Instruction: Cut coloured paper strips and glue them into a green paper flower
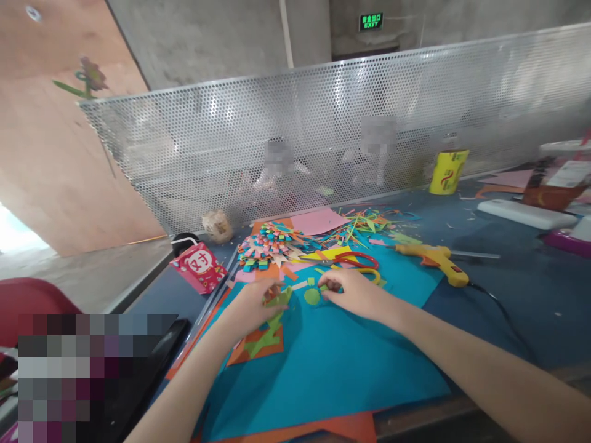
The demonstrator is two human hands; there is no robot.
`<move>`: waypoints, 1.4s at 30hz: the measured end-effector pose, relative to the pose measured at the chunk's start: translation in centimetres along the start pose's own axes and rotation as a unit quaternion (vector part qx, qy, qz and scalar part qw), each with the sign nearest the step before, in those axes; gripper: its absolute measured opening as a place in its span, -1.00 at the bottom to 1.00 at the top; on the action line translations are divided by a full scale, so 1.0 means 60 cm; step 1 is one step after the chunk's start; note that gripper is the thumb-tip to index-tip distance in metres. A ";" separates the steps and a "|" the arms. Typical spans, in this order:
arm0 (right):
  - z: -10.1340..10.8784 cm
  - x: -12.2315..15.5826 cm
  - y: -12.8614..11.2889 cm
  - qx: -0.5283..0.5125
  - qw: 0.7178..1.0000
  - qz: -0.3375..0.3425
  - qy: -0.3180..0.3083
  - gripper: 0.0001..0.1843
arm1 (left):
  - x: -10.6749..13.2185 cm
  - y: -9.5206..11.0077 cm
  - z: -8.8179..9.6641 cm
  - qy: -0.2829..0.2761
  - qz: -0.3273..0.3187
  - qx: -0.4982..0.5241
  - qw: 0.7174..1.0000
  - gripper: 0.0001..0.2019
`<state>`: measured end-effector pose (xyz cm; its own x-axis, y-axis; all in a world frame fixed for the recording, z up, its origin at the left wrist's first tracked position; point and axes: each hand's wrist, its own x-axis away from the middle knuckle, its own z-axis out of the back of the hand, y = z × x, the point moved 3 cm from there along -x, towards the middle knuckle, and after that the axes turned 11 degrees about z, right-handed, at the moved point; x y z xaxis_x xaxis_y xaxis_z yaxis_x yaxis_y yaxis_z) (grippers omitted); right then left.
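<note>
My left hand (253, 303) is closed on a small green paper cut-out (278, 299) over the big blue paper sheet (332, 363). My right hand (353, 290) rests just to its right, fingers pinched at a tiny green scrap (324, 288). A round green paper disc (311, 296) lies on the sheet between the two hands. Below my left hand sits an orange paper piece (258, 351) with green strips on it.
Red-handled scissors (355, 260) and a yellow glue gun (436, 259) lie behind my right hand. A pile of small coloured paper squares (265, 245), a pink sheet (317, 220), a red carton (198, 266) and a yellow can (447, 171) stand before a perforated metal screen (323, 123).
</note>
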<state>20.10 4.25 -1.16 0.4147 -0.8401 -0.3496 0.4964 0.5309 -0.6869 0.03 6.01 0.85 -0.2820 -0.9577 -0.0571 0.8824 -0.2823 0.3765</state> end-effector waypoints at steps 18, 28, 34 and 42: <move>0.004 0.002 0.000 0.087 0.996 0.024 -0.015 -0.77 | -0.009 -0.012 -0.006 0.006 0.014 0.058 0.998 -0.67; 0.003 0.004 -0.004 0.083 0.996 0.024 -0.031 -0.71 | 0.002 -0.021 0.038 0.137 0.051 -0.004 0.989 -0.61; 0.007 0.003 -0.009 0.119 0.993 0.005 -0.012 -0.64 | 0.095 -0.015 0.017 0.066 0.013 -0.100 0.993 -0.51; 0.017 0.002 -0.021 0.142 0.990 0.010 -0.010 -0.68 | 0.156 -0.029 -0.013 0.181 -0.110 -0.178 0.961 -0.62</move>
<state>20.31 3.61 0.31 0.4399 -0.8283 -0.3471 0.6812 0.5596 -0.4720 -3.87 -2.53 -1.05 -0.3838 -0.8114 -0.4408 0.9077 -0.4193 -0.0185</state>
